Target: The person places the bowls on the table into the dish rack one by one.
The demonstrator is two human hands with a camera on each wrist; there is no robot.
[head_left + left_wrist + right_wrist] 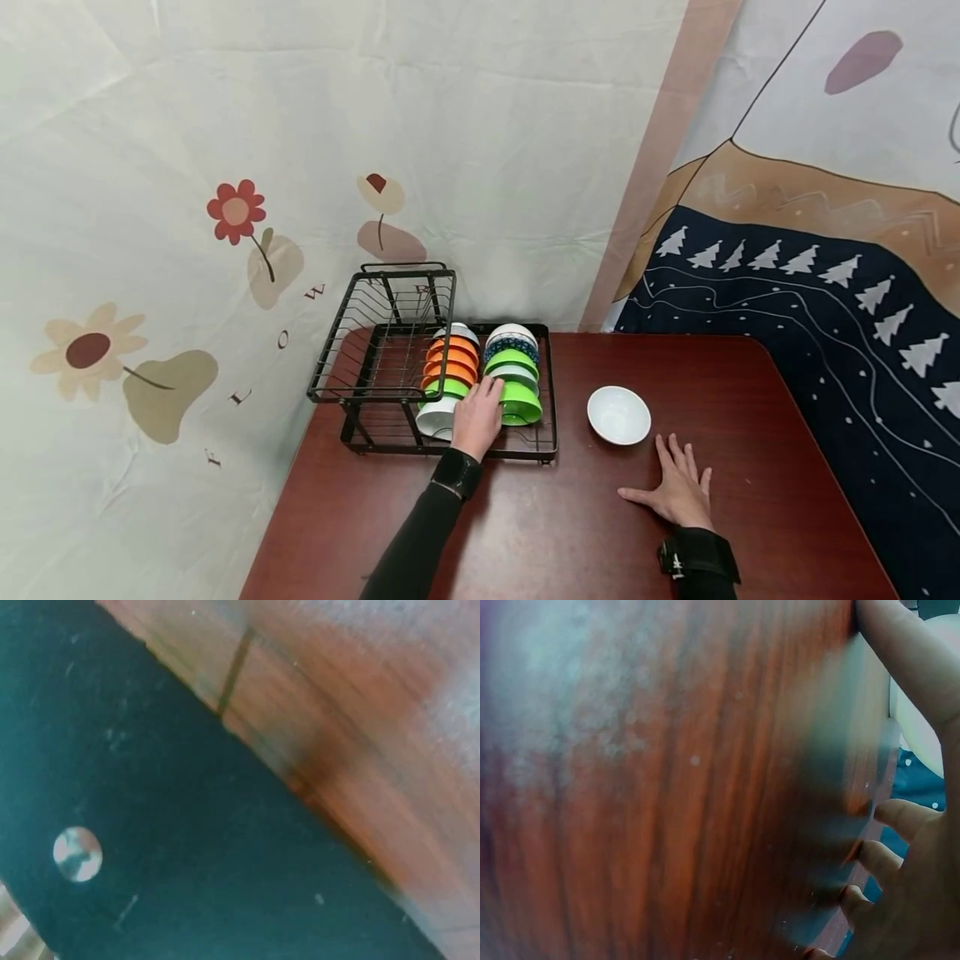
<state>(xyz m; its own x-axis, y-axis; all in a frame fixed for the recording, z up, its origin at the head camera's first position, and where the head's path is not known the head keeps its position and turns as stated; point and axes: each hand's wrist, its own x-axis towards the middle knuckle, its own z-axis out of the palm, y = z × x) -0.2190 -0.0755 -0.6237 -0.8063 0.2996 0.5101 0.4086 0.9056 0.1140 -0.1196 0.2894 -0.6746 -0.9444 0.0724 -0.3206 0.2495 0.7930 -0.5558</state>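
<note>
My left hand (477, 418) is in the black dish rack, its fingers over the gap between two rows of bowls. Against its left side is the front white bowl (437, 417); the front green bowl (521, 404) sits just right of its fingertips. The thumb is hidden, and I cannot tell whether the fingers pinch a rim. With fingers spread, my right hand (681, 493) rests on the table, just below a loose white bowl (619, 416). The right wrist view shows its thumb and fingertips at the wood, that bowl's pale side beyond.
The black wire dish rack (553, 392) has a raised basket (327, 396) on its left. Several orange bowls (452, 360) stand behind the white one; blue-patterned bowls (512, 340) are at the back right. A printed cloth (525, 167) hangs behind the reddish-brown table (570, 533).
</note>
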